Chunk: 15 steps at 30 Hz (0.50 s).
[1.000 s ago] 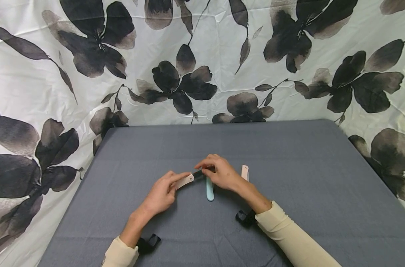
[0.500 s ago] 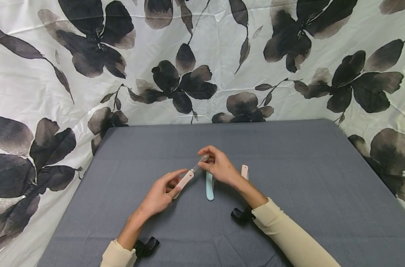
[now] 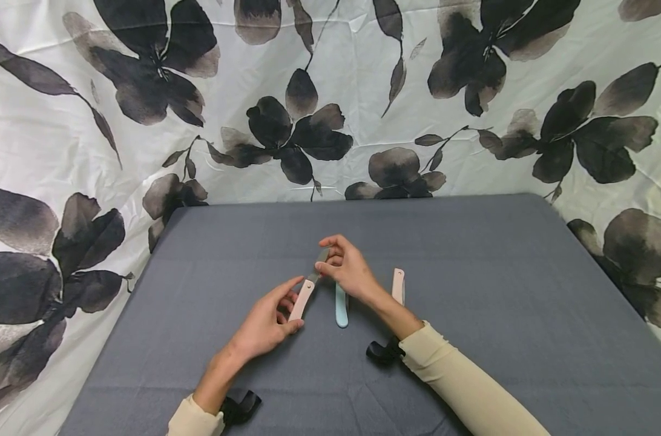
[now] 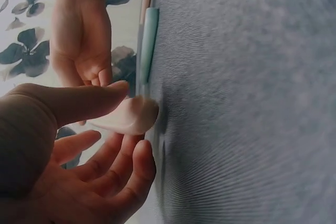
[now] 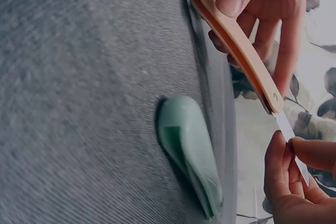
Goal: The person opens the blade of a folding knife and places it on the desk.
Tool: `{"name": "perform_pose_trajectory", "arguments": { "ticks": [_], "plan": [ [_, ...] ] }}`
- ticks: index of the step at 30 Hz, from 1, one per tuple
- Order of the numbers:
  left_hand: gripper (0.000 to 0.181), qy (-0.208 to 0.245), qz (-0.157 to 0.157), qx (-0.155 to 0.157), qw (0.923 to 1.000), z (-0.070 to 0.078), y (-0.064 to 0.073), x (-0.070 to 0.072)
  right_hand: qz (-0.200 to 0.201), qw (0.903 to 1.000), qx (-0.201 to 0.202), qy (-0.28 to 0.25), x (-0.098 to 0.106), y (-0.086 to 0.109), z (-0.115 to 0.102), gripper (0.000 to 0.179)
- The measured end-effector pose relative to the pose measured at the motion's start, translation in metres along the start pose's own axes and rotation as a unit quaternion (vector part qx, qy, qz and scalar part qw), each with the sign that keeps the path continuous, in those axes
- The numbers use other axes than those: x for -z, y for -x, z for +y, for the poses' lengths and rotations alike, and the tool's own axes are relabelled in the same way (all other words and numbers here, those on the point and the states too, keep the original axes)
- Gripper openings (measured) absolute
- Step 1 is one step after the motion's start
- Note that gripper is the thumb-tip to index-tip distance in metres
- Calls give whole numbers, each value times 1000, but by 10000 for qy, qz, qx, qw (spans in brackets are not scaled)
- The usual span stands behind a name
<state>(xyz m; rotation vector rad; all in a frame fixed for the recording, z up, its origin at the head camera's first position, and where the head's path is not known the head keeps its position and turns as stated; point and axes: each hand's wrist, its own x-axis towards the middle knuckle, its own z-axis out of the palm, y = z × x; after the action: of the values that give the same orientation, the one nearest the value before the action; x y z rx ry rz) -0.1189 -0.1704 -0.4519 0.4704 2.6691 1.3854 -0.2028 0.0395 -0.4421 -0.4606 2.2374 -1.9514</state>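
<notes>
My left hand (image 3: pixel 262 324) holds a pink-handled folding razor (image 3: pixel 301 301) between thumb and fingers. Its metal blade (image 5: pixel 286 128) is swung out from the handle. The fingers and thumb of my right hand (image 3: pixel 352 269) pinch this blade, covering part of it in the head view. In the left wrist view the rounded end of the pink handle (image 4: pixel 134 116) shows under the left thumb, close above the cloth. Below my right hand lies a light blue folding razor (image 3: pixel 341 309), seen folded in the right wrist view.
Another pink folding razor (image 3: pixel 398 284) lies to the right, partly behind my right forearm. Grey cloth (image 3: pixel 499 290) covers the table, whose far edge meets a white curtain (image 3: pixel 363 79) with dark flowers. Black straps (image 3: pixel 242 407) sit at both wrists.
The held razor has turned to a steeper angle, its blade pointing further away from me. My right hand has shifted slightly up and left with the blade, while the other razors have stayed put.
</notes>
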Motion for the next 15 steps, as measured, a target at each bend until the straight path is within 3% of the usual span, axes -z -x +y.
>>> {"name": "perform_pose_trajectory", "arguments": {
  "ticks": [6,15],
  "plan": [
    [94,-422,-52,-277,9987,-3,3,-1,61,9999,-12,109,-7,-2,3,47],
    [102,-791,123,-223,9965,-2,6,-6,238,9990,-380,20,-9,-3,7,43]
  ]
}}
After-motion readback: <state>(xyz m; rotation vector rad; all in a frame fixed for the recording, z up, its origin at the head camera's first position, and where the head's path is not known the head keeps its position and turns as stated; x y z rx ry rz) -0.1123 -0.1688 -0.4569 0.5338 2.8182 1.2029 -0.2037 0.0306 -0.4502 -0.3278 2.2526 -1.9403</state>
